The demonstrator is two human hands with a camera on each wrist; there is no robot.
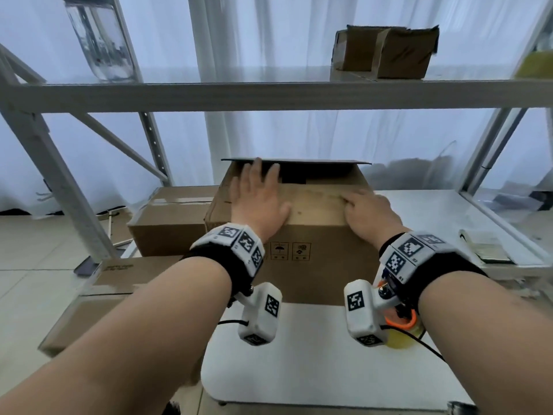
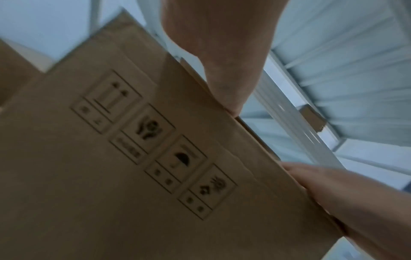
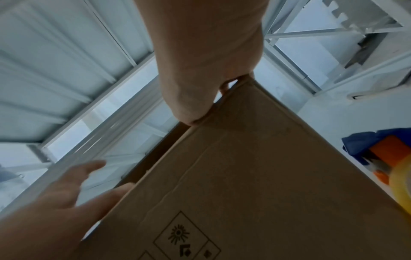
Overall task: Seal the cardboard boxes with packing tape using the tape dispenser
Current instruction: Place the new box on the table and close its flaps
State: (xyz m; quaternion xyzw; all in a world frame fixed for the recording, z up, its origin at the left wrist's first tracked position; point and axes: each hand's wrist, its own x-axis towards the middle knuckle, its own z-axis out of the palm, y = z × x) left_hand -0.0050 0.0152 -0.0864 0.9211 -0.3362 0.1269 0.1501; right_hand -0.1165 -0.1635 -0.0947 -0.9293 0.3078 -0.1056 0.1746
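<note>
Left hand (image 1: 258, 196) and right hand (image 1: 368, 213) flat on box (image 1: 302, 232)

Both forearms reach forward, each wrist wearing a marker band. The left hand (image 1: 259, 195) lies flat, fingers straight. The right hand (image 1: 368, 211) rests with fingers bent.

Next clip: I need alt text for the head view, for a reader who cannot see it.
Both hands press down the top flaps of a cardboard box on a white table: left hand flat, right hand with fingers bent. The far flap remains raised. Other boxes lie to the left, under a metal shelf.
</note>
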